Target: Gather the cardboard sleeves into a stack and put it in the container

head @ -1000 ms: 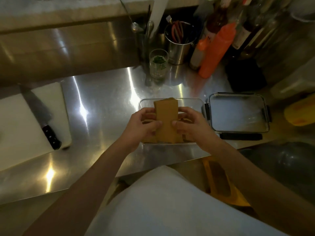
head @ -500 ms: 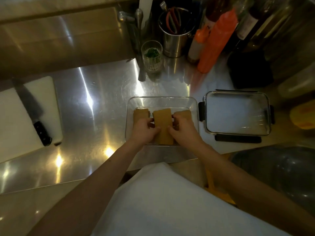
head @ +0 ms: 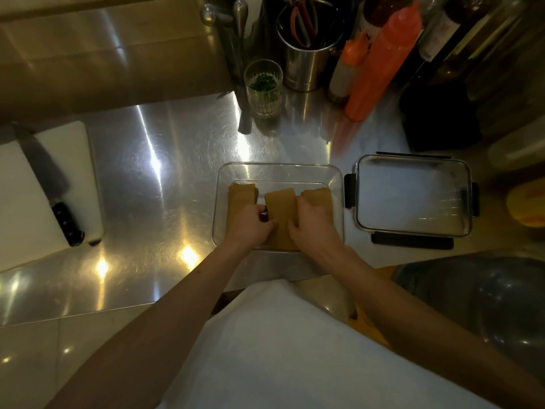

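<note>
A dim kitchen's stainless steel counter (head: 147,178) carries a clear rectangular container (head: 278,169), its lid (head: 413,196) lying just beside it on the right. Three stacks of cardboard sleeves stand inside. The left hand (head: 250,222) and right hand (head: 315,222), fingers curled, pinch the middle stack (head: 280,202) between them.

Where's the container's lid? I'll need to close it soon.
In the head view, the clear rectangular lid lies on the steel counter, directly right of the clear plastic container.
</note>
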